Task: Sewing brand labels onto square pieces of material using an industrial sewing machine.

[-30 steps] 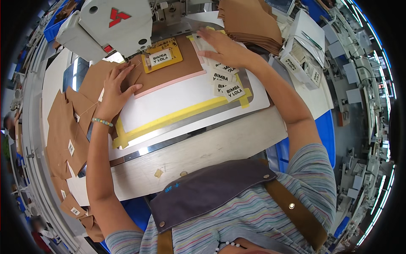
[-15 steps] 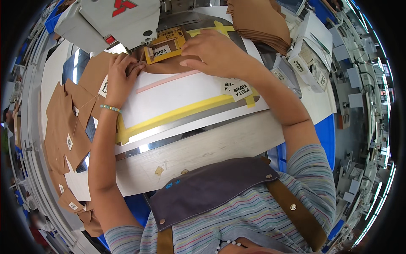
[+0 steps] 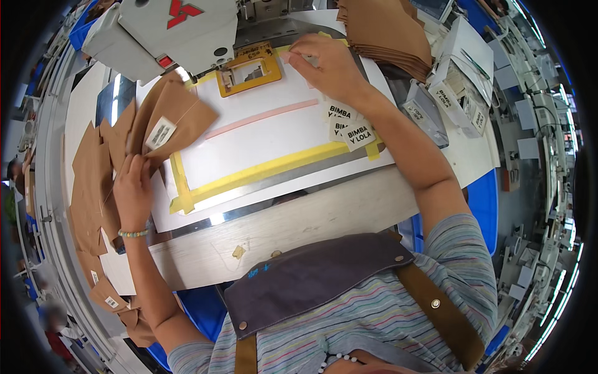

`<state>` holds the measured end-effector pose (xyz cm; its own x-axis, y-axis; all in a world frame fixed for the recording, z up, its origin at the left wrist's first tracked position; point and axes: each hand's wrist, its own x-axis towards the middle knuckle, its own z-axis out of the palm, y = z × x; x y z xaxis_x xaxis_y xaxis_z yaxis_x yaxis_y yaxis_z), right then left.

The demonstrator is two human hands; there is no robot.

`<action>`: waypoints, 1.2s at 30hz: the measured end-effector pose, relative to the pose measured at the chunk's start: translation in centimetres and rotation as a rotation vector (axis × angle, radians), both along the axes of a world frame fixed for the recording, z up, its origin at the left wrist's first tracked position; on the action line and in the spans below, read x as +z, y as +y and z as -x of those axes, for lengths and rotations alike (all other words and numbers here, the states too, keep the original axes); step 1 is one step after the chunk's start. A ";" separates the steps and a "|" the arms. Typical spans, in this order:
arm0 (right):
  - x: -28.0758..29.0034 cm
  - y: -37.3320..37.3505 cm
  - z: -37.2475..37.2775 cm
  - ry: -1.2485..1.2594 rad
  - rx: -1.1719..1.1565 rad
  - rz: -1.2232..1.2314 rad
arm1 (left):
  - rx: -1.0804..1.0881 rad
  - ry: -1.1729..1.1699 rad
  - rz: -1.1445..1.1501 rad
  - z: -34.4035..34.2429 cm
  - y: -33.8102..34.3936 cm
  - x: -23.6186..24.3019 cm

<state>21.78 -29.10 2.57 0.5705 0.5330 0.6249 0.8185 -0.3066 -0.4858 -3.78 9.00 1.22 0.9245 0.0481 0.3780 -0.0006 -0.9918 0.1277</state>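
My left hand [image 3: 132,190] is closed on the near edge of a brown fabric piece [image 3: 182,115], which bends up at the left of the sewing machine [image 3: 177,34]. A white label [image 3: 161,133] shows on that piece. To the right of the machine's head lies a yellow clamp frame [image 3: 250,76] with a window in it, over a white sheet [image 3: 249,140]. My right hand [image 3: 330,70] hovers just right of the frame, thumb and forefinger curled toward each other; what they pinch, if anything, I cannot make out. Loose white labels [image 3: 358,135] lie below my right wrist.
More brown pieces [image 3: 87,181] overlap along the left side. A stack of brown pieces [image 3: 386,37] sits at the back right, beside a white box [image 3: 460,93] of labels. Yellow tape [image 3: 249,176] borders the sheet. A blue bin [image 3: 481,212] stands at the right.
My left hand has drawn the brown piece out from under the yellow frame, toward the left and nearer me. My right hand has come off the frame, moved slightly right, and its fingers have curled.
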 end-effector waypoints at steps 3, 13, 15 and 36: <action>2.1 -0.3 -0.1 -0.037 0.016 -0.016 | 0.176 -0.005 -0.013 3.3 5.6 -3.0; 9.5 -9.1 -2.6 -0.164 -0.294 0.000 | 0.284 0.100 -0.025 7.1 11.4 -4.8; 9.6 -11.0 -3.0 -0.115 -0.409 0.113 | 0.360 0.145 -0.091 7.4 11.7 -5.0; 5.1 -19.7 -5.8 0.112 -0.422 0.263 | 1.300 0.785 -0.126 27.4 19.6 -4.3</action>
<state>27.60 -48.80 7.67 0.8261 0.3726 0.4228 0.5440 -0.7232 -0.4254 -31.18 28.60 -3.11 0.2301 0.9670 -0.1098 0.8791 -0.2549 -0.4027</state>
